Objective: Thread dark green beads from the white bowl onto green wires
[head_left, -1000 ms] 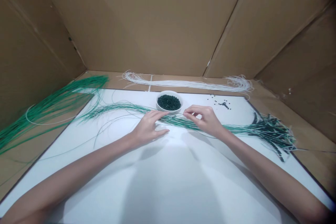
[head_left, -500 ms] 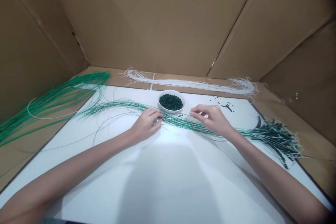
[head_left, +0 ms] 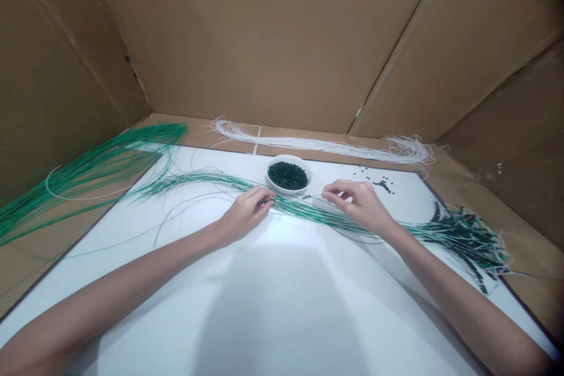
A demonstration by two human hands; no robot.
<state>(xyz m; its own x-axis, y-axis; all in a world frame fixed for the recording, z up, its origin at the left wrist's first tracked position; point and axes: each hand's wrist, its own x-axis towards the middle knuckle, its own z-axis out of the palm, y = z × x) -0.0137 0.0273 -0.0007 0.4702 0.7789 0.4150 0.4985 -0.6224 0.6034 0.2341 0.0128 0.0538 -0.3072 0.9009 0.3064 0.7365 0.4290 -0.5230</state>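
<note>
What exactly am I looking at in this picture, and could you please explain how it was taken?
A camera worn on a person's head took this, looking down at their bare arms; no machine shows. The left hand pinches green strands, and the right hand seems to pinch a thin strand. On the white board stand a white bowl of dark green beads, with loose beads beside it. A bundle of white strands lies beyond the board, before cardboard walls.

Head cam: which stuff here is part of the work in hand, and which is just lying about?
In use: left hand, right hand, green-and-white strands pinched by both, bowl of dark green beads just beyond.
Lying about: white strand bundle, green bundle on the left, beaded bunch on the right, loose beads.
</note>
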